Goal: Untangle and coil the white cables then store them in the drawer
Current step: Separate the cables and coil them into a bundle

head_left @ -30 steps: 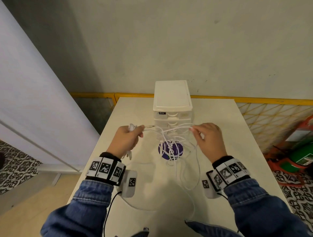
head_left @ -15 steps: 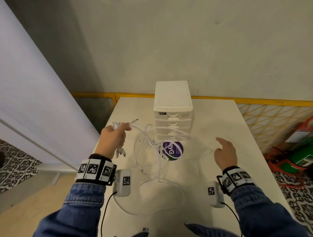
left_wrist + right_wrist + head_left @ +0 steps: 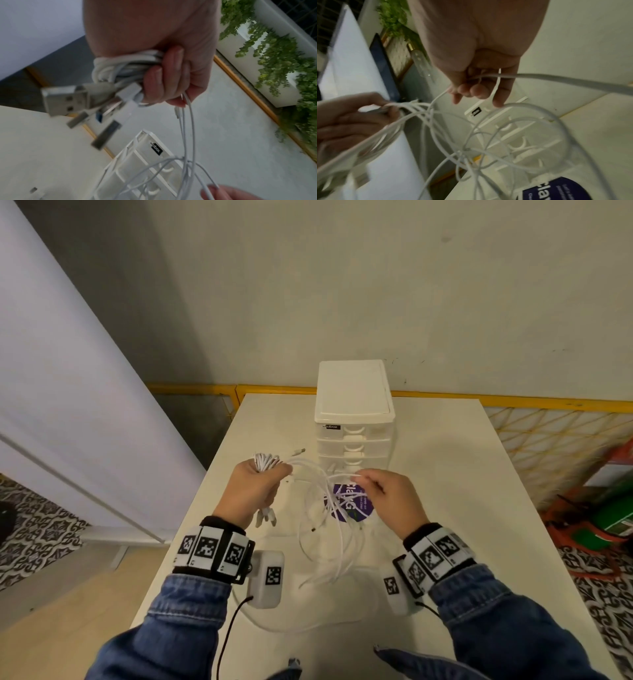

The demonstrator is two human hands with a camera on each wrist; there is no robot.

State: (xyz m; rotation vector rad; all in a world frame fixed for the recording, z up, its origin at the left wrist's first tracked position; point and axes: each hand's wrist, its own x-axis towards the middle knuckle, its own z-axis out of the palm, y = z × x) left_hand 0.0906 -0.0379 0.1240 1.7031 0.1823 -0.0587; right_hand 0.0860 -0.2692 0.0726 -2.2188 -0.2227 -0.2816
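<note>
My left hand grips a bundle of white cables, fingers curled round it; several USB plugs dangle below the fist. Loose strands run from the bundle in tangled loops over the white table. My right hand pinches one strand close to the left hand, just in front of the drawer unit. The white drawer unit stands at the table's back middle with all its drawers closed.
A round purple sticker lies on the table under the loops. A white panel stands off the table's left edge. Yellow railing and mesh run behind; red and green items sit on the floor at right.
My right hand has come back in from the right and taken hold of a strand near the left hand. The left hand has shifted slightly right, still gripping the bundle.
</note>
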